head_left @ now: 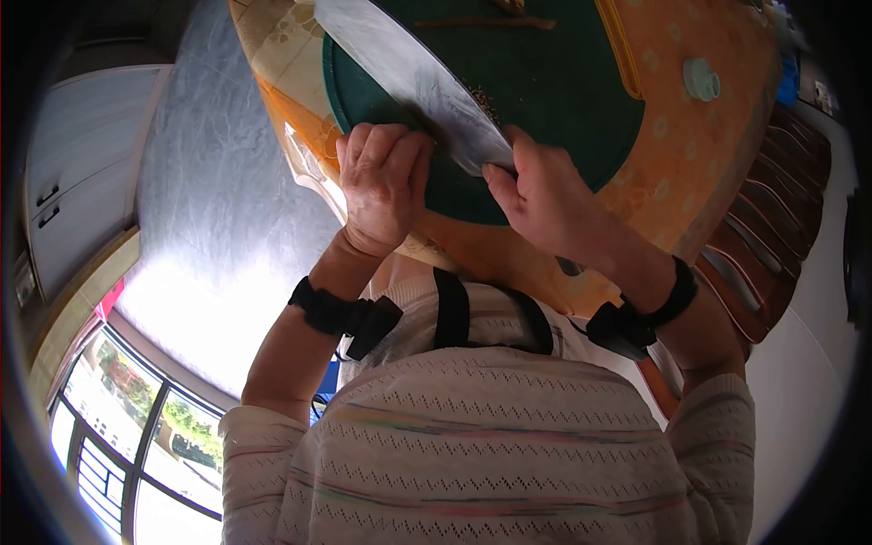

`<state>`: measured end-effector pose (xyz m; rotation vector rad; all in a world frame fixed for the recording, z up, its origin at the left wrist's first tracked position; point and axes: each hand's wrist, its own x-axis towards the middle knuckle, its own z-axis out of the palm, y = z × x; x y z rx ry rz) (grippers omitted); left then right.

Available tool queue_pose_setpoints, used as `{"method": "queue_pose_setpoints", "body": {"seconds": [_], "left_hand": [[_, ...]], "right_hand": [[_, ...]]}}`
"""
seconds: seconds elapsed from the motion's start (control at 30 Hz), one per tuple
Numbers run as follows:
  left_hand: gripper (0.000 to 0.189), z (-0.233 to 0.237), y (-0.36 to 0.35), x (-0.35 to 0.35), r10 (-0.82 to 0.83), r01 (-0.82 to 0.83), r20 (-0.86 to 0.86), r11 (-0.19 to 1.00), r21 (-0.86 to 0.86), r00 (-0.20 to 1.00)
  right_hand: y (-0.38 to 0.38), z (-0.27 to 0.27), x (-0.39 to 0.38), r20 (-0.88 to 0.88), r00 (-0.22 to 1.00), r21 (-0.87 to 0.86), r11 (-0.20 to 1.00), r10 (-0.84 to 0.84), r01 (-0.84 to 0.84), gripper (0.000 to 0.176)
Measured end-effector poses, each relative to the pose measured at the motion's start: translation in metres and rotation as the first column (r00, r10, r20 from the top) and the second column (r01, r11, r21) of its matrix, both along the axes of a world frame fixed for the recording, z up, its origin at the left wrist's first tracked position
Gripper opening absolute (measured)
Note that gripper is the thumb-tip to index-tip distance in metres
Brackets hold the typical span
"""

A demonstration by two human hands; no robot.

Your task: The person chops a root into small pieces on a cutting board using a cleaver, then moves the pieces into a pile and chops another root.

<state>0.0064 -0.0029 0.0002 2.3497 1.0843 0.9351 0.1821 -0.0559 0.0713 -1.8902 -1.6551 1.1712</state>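
My right hand (545, 191) grips the near end of a large knife with a wide, shiny blade (413, 77); its handle is hidden in the fist. The blade slants away toward the upper left and runs out of the top of the view. My left hand (381, 182) is closed, its fingers curled over the near left part of a dark green board (563, 118). Whatever it may hold is hidden under the fingers, close beside the blade. Small brown crumbs (483, 102) lie on the board by the blade. Farther back on it is a thin brown stick (490, 23).
An orange patterned cloth (681, 173) covers the table. A pale green cap-like object (701, 80) stands right of the board, near a yellow strip (622, 54) at its edge. A brown slatted chair (763, 227) is at the right. Drawers (77, 173) are at the left.
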Motion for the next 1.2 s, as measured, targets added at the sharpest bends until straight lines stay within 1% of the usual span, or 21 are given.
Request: {"method": "queue_pose_setpoints", "body": {"seconds": [0.03,0.13,0.27,0.33,0.37,0.57,0.63,0.87,0.97,1.03,1.07,1.13,1.17,1.2], "left_hand": [[0.017,0.000,-0.001,0.000,0.002,-0.002,0.001,1.000,-0.002,1.000],[0.017,-0.002,-0.001,0.001,0.009,-0.010,0.021,1.000,0.019,1.000],[0.017,-0.003,0.000,0.001,0.005,-0.006,0.010,0.999,0.035,1.000],[0.016,-0.002,-0.001,-0.001,-0.003,0.003,0.001,1.000,0.024,1.000],[0.016,-0.002,-0.001,-0.001,-0.006,0.006,-0.003,1.000,0.023,1.000],[0.016,-0.004,-0.001,-0.003,0.003,-0.002,-0.013,1.000,0.017,1.000],[0.016,-0.003,-0.001,-0.002,-0.002,0.002,-0.004,1.000,0.014,1.000],[0.017,-0.003,0.000,-0.002,-0.005,0.005,-0.005,1.000,0.015,1.000],[0.017,-0.004,0.000,-0.002,-0.001,0.001,0.011,1.000,0.010,1.000],[0.018,-0.004,-0.001,0.000,0.012,-0.013,0.023,0.999,0.030,1.000],[0.018,-0.004,-0.001,0.001,0.011,-0.011,0.029,0.999,0.033,1.000],[0.017,-0.004,0.001,-0.002,0.007,-0.007,0.017,1.000,0.020,1.000],[0.017,-0.004,0.001,-0.005,-0.001,0.001,0.011,1.000,0.025,1.000],[0.017,-0.005,0.001,-0.006,-0.007,0.007,0.000,1.000,0.021,1.000]], "right_hand": [[0.000,0.000,0.001,-0.029,1.000,-0.013,1.000,-0.008,0.007,0.016],[0.001,0.000,-0.006,-0.001,0.999,-0.069,0.997,-0.034,0.034,0.016],[-0.005,-0.009,-0.007,-0.009,0.998,-0.012,0.998,-0.060,0.059,0.016],[-0.008,-0.013,-0.006,-0.056,0.995,0.052,0.995,-0.088,0.091,0.016],[-0.008,-0.013,-0.006,-0.059,0.994,0.051,0.994,-0.091,0.094,0.016],[-0.007,-0.006,-0.004,-0.011,0.999,0.035,0.998,-0.045,0.045,0.016],[-0.005,-0.001,-0.004,-0.012,0.999,-0.007,0.999,-0.045,0.045,0.016],[-0.002,-0.001,-0.004,0.007,1.000,-0.020,1.000,-0.007,0.007,0.015],[0.002,0.001,-0.008,0.040,0.998,-0.007,0.999,0.038,-0.038,0.014],[0.005,0.006,-0.012,0.080,0.996,-0.145,0.989,0.050,-0.038,0.013],[0.002,0.005,-0.011,0.085,0.995,-0.142,0.989,0.048,-0.035,0.013],[-0.002,-0.001,-0.013,0.059,0.998,-0.031,0.999,0.016,-0.014,0.013],[-0.001,-0.001,-0.015,0.053,0.999,-0.026,1.000,0.008,-0.007,0.013],[0.002,-0.002,-0.015,0.094,0.994,-0.002,0.999,0.048,-0.048,0.013]]}}
